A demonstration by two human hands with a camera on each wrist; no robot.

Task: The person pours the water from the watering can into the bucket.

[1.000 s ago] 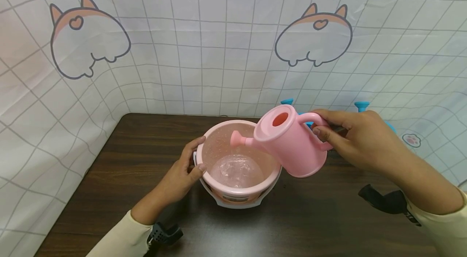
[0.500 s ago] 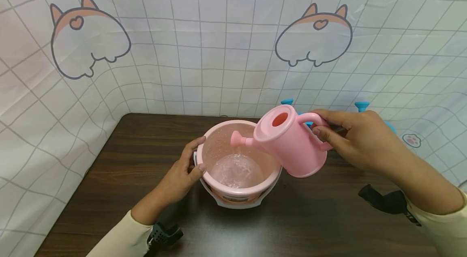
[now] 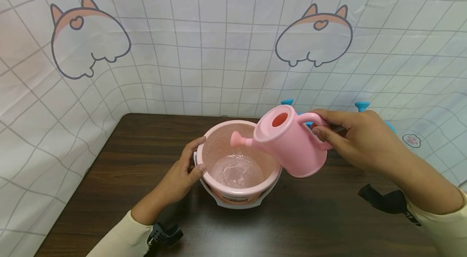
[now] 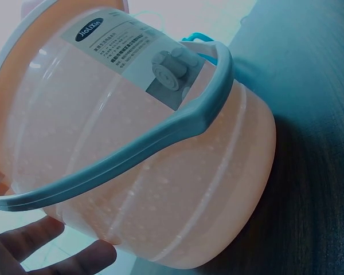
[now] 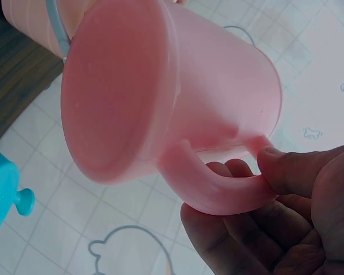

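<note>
My right hand (image 3: 359, 139) grips the handle of a pink watering can (image 3: 292, 147), fingers wrapped round it in the right wrist view. The can is tilted left, and its spout rose hangs over the opening of a light pink bucket (image 3: 237, 191). Shallow, rippling water (image 3: 237, 172) covers the bucket's bottom, and droplets cling to the inner wall. My left hand (image 3: 182, 174) holds the bucket's left rim, thumb tip over the edge. In the left wrist view its fingers (image 4: 83, 258) reach along the bucket's outside, below the lowered grey-white bail handle (image 4: 160, 134).
The bucket stands on a dark wooden table (image 3: 120, 180). Blue objects with flared spout ends (image 3: 362, 106) stand behind the can and right hand, partly hidden. A white grid-patterned cloth (image 3: 204, 46) with cartoon drawings hangs along the back and sides.
Both hands, the watering can and the bucket stay in place. The ripples in the bucket's water shift, and the thin stream below the rose shows less clearly than half a second ago.
</note>
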